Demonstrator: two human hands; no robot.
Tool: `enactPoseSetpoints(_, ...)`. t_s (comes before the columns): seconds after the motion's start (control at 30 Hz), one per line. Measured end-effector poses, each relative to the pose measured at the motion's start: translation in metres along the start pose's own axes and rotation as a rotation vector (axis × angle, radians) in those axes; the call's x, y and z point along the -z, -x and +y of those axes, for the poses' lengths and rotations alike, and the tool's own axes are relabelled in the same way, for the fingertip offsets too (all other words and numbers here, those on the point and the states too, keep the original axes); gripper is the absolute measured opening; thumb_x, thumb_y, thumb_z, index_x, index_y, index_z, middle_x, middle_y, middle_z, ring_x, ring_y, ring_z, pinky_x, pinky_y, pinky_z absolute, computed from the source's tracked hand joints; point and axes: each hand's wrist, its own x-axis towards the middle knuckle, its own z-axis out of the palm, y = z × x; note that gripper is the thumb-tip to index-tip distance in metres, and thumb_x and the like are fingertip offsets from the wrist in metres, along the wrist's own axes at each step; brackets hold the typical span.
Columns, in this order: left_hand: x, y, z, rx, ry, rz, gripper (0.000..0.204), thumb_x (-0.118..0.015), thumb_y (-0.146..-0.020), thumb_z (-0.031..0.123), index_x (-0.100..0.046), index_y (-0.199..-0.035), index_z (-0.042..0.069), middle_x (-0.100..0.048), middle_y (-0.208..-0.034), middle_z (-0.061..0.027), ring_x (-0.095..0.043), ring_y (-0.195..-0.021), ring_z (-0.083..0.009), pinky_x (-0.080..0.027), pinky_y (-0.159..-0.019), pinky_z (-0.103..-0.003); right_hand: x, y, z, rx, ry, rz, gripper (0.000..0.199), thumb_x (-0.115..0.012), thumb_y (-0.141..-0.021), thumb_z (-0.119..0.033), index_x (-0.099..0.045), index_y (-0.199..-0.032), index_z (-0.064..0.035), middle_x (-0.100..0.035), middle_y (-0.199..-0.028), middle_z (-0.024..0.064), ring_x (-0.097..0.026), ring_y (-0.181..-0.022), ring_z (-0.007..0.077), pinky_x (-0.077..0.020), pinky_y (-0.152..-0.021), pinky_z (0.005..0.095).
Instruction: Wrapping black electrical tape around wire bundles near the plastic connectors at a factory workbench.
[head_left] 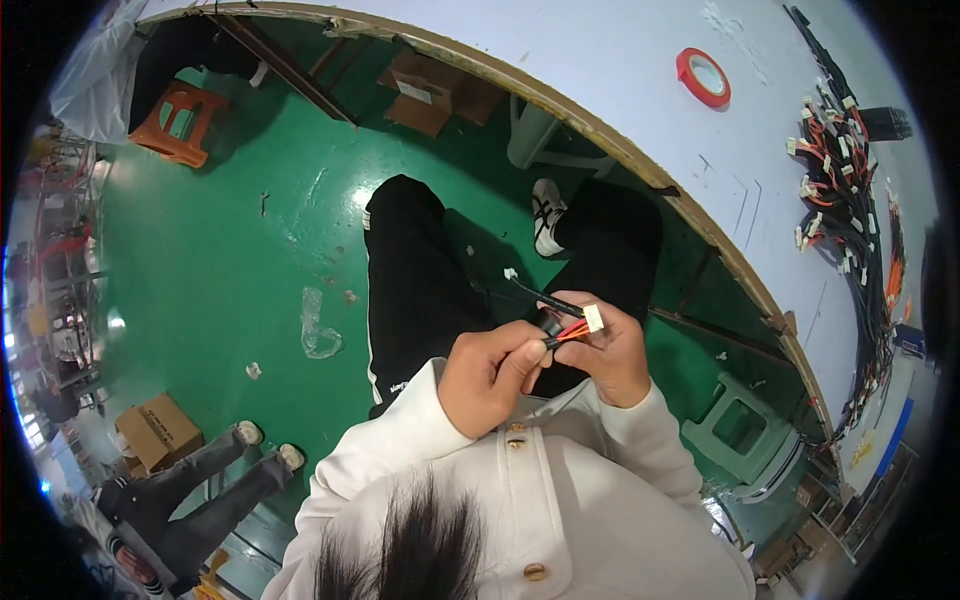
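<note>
Left hand (488,375) clenched w/ thumb fwd, pinching the black end of a short wire harness (562,325) held above the lap. Right hand (612,352) curled round the same harness from the other side, fingers closed on the red/orange wires just behind 1 white connector (593,318) that sticks out at the top. 1 thin black lead w/ a small white tip runs up-left from the hands. What the black lump between the thumbs is can't be told for sure, prob. tape or a sleeve.

Person seated, black trousers, white jacket w/ 3 round gold buttons visible. 1 white shoe (546,214) on the green floor (230,250).

White workbench (640,70) curves across the top right: 1 red tape roll (703,77) on it, and well apart a big bundle of wire harnesses (838,190) w/ many white plugs along the far right edge. 1 grey-green plastic stool (738,428) under the bench, 1 orange stool (178,122) upper left. 2 cardboard boxes: one (430,92) under the bench, one (158,432) lower left by another person's 2 legs (200,490).
</note>
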Motion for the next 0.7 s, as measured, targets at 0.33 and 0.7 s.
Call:
enactPoseSetpoints(0.33,-0.006,0.0,-0.004,-0.052,-0.081,0.108,0.025,-0.044,-0.095,0.015,-0.056,-0.08,0.0,-0.052,-0.058,-0.0041,-0.049,-0.053,-0.0095,-0.039,-0.05,-0.024,0.0,-0.002,0.001,0.187,0.027,-0.053,0.048,-0.08,-0.065,-0.005,-0.057,-0.103,0.0096,-0.048,-0.119,0.0158,-0.058,-0.097,0.0211,-0.0475,-0.086,0.0324)
enactPoseSetpoints(0.7,-0.007,0.001,-0.003,-0.013,-0.101,0.075,0.024,-0.044,-0.096,0.016,-0.054,-0.082,0.0,-0.048,-0.056,-0.0031,-0.044,-0.05,-0.0086,-0.035,-0.047,-0.024,0.006,0.001,-0.01,0.213,0.102,-0.166,0.035,-0.077,-0.065,0.002,-0.057,-0.093,0.0055,-0.046,-0.121,0.0201,-0.053,-0.106,0.0245,-0.0448,-0.089,0.0346)
